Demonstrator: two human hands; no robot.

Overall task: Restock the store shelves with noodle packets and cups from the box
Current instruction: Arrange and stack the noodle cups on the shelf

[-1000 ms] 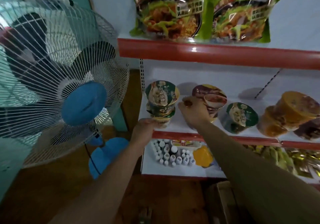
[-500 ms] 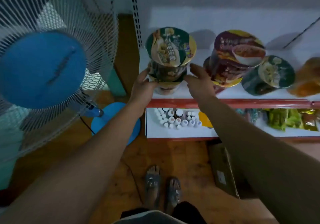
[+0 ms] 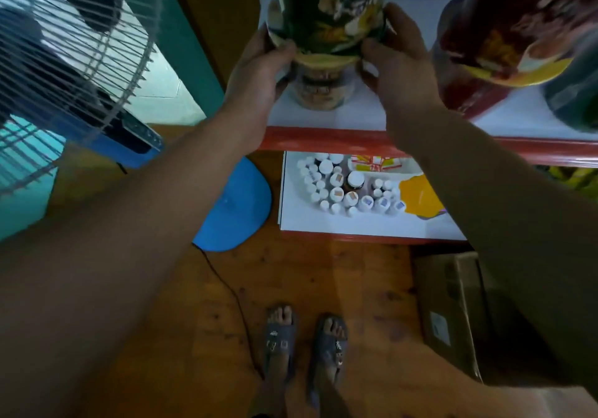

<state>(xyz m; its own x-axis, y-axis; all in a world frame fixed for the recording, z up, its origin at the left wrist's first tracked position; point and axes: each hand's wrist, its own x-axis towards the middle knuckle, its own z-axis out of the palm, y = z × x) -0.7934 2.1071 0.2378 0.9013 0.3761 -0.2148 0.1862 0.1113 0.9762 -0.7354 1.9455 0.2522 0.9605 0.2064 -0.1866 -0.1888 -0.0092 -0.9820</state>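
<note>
The standing fan (image 3: 64,61) fills the upper left of the frame, and the cardboard box (image 3: 453,314) sits on the floor at lower right, its contents not visible. The red-edged shelf (image 3: 323,139) runs across the upper middle, with a dark red cup (image 3: 517,29) at upper right. At top centre the green noodle cup (image 3: 333,12) stands over a paler cup (image 3: 320,90) on that shelf.

A second ago the right hand (image 3: 401,71) was on the red cup; now it has joined the left hand (image 3: 259,71), and both curl round the green cup's lower sides — one hand each side. The stack is being steadied, I judge; whether it is fully seated I cannot tell. If so, another reach to the box comes next.

Small white-capped bottles (image 3: 339,187) crowd the lower shelf — untouched.
</note>
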